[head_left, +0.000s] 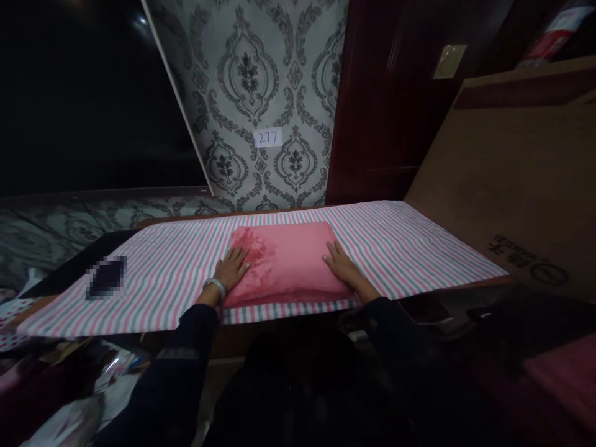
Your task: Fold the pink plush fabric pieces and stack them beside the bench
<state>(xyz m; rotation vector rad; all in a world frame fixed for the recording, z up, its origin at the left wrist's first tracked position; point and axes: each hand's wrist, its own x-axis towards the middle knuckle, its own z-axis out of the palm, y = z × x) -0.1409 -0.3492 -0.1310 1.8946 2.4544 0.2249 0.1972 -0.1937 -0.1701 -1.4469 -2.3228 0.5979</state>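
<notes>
- Left hand [231, 269] and right hand [343, 265] lie flat, spread, on the pink bundle [298, 257].
- The bundle, perhaps folded fabric, rests on striped cloth [386, 245].
- Pixelation obscures a dark patch [107, 278].

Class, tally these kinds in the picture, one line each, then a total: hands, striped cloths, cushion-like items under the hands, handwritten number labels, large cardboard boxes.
Left hand and right hand: 2
Striped cloth: 1
Pink cushion-like item: 1
Handwritten number label: 1
Large cardboard box: 1
Total: 6
</notes>
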